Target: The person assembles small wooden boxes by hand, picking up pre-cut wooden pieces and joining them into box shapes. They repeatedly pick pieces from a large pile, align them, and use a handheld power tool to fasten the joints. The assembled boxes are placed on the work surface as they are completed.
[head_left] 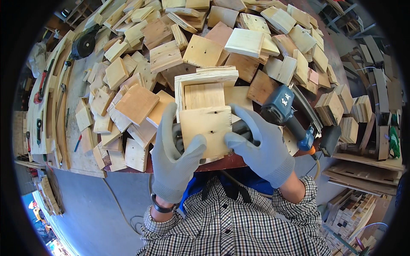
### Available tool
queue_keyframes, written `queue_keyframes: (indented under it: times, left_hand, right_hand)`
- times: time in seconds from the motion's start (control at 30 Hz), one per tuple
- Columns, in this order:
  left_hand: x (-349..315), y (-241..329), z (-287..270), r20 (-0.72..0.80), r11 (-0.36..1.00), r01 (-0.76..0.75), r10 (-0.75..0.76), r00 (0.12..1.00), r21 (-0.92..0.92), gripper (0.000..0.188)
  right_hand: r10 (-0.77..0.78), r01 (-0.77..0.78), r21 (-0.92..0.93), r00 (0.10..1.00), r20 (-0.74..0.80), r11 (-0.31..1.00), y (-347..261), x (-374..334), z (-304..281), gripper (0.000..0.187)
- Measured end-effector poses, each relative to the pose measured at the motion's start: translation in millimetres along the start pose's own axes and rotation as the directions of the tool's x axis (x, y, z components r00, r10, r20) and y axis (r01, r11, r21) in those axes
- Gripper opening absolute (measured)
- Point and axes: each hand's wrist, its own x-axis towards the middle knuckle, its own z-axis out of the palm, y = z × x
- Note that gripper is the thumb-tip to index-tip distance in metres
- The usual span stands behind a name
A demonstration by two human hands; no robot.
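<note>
At the far left, a red-handled tool point(39, 90) lies on the table point(73, 141), and a black round tool point(85, 44) sits beyond it. Next comes a heap of loose wood blocks point(136, 103), which spreads across behind my work. My gloved left hand point(171, 149) grips the left side of a square board point(206, 131), thumb on its face. The board is in front of me, against a wooden frame point(181, 91); I can't tell whether they're joined. My gloved right hand point(265, 147) holds the board's right side. To its right lies a blue nail gun point(279, 102), near stacked wood pieces point(329, 109).
</note>
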Motion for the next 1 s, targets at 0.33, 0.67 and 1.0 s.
queue_keyframes:
  times: [0.33,0.67,1.0]
  left_hand:
    - [-4,-16,-11,-0.005,0.979,-0.194,0.195,0.981,0.055,0.076]
    - [-7,-18,-10,-0.071,0.986,-0.154,0.150,0.986,-0.061,0.068]
    - [10,13,-10,-0.028,0.997,0.054,-0.056,0.998,-0.063,0.066]
  right_hand:
    - [-0.057,0.059,-0.031,0.997,0.050,0.998,-2,8,-9,0.051]
    - [-0.414,0.315,-0.436,0.897,-0.153,0.843,1,3,8,0.071]
    - [-0.465,0.437,-0.770,0.861,0.208,0.465,6,-2,9,0.069]
